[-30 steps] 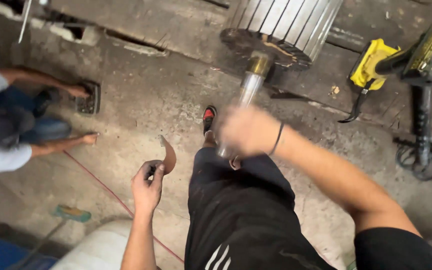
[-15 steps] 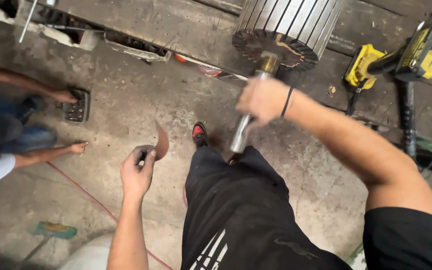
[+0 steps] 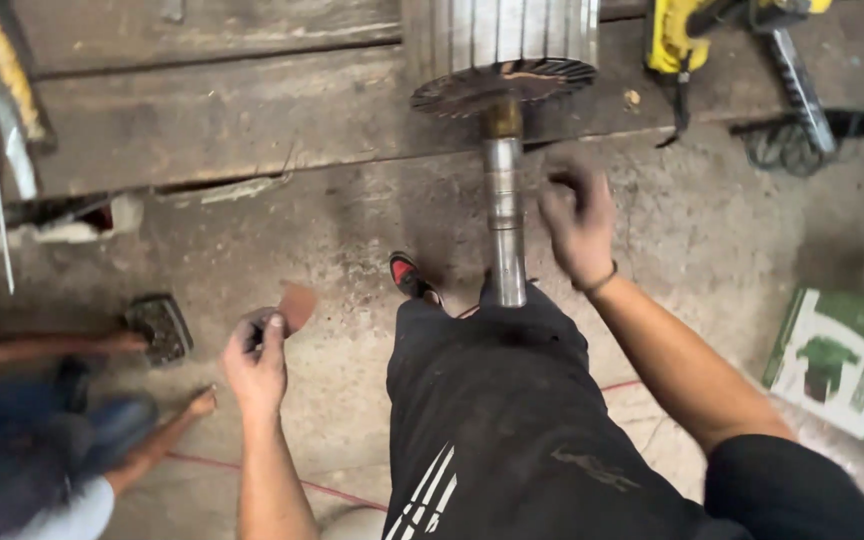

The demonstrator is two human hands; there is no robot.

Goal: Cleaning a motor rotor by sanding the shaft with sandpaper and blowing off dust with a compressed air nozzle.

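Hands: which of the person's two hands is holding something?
The left hand, low beside the thigh, pinches a small reddish-brown sheet. The right hand is open and empty beside the steel shaft.

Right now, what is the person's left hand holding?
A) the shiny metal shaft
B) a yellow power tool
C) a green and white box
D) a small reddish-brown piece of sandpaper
D: the left hand pinches a small reddish-brown piece of sandpaper between thumb and fingers, while the right hand is open beside the metal shaft and holds nothing.
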